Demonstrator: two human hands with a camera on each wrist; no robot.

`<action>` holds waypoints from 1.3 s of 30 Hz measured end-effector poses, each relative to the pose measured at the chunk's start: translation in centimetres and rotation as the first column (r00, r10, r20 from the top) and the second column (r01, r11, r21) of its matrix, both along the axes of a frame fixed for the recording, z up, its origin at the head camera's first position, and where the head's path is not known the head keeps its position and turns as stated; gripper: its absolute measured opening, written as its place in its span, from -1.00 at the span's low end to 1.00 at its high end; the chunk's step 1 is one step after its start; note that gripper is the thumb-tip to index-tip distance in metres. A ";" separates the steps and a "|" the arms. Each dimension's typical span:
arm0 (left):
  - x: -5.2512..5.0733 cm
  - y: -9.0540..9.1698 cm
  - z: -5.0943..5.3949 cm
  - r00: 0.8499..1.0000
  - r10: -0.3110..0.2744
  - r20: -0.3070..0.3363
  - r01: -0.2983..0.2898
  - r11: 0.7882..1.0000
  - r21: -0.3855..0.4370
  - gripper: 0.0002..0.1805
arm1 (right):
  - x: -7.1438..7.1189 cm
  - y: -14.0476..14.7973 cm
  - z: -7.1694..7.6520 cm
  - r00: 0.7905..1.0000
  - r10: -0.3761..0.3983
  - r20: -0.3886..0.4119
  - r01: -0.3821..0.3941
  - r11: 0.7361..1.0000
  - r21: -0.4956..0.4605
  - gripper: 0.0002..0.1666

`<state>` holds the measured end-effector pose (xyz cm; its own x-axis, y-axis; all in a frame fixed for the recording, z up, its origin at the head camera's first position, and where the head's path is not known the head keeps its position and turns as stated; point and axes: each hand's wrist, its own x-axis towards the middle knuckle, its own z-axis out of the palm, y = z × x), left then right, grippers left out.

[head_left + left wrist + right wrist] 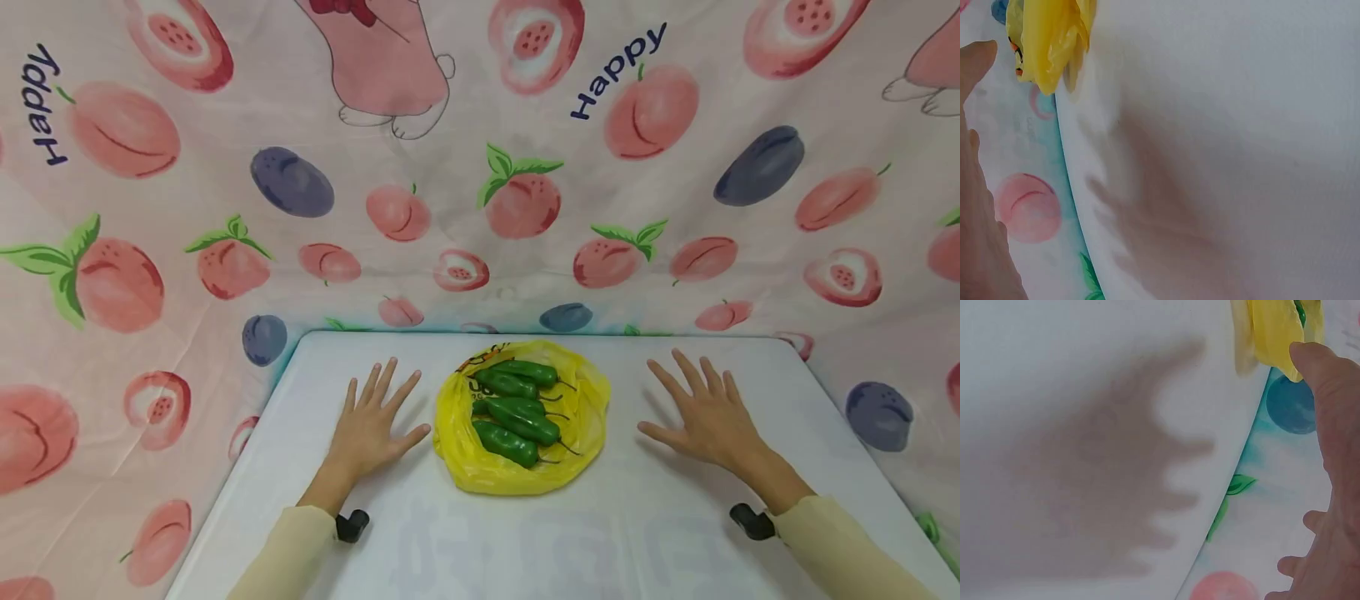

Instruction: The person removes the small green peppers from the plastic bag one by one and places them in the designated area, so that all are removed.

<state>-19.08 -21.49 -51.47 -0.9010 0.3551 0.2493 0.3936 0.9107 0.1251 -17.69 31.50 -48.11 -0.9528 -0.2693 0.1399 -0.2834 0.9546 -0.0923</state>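
Observation:
Several green peppers (522, 419) with thin stems lie in an opened yellow plastic bag (510, 482) at the middle of the white table. To the bag's left, my left hand (372, 421) is spread with straight fingers, holding nothing and apart from the bag. My right hand (707, 419) is spread the same way on the bag's right, with a wider gap. Both wrist views show a hand's shadow on the tabletop below. The bag (1054, 37) shows at the top of the left wrist view. One green pepper (1300, 311) peeks from the bag in the right wrist view.
The white table (525, 550) ends at a back edge against a pink fruit-print cloth (435, 167), which also hangs at both sides. A black wrist camera (352, 526) sits by the left sleeve, another wrist camera (752, 522) by the right sleeve.

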 end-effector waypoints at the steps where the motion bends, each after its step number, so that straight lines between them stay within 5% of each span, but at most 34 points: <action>1: 0.0 0.1 0.1 1.000 -0.010 0.001 0.010 1.000 0.007 -0.06 | 0.0 0.0 0.1 1.000 0.002 0.008 -0.002 1.000 0.000 0.25; 8: 0.4 1.3 0.5 0.995 -0.095 0.005 0.095 0.993 0.075 -0.06 | -0.6 -0.6 0.5 0.997 0.062 -0.038 -0.063 0.998 -0.032 0.21; 17: 1.0 2.5 0.0 0.976 -0.218 0.005 0.212 0.956 0.202 -0.11 | -1.4 -1.5 1.0 0.986 0.135 -0.100 -0.141 0.989 -0.052 0.15; 26: 1.4 3.6 0.1 0.959 -0.269 0.089 0.230 0.923 0.310 -0.20 | -2.1 -2.0 1.3 0.978 0.169 -0.124 -0.180 0.980 -0.081 0.12; 33: 1.4 4.4 -0.2 0.926 -0.302 0.226 0.188 0.889 0.418 -0.42 | -2.9 -3.0 1.7 0.962 0.225 -0.155 -0.243 0.964 -0.109 0.07; 39: 1.1 4.7 -0.9 0.913 -0.341 0.222 0.193 0.844 0.501 -0.59 | -3.7 -4.3 2.2 0.957 0.262 -0.123 -0.281 0.944 -0.171 0.05</action>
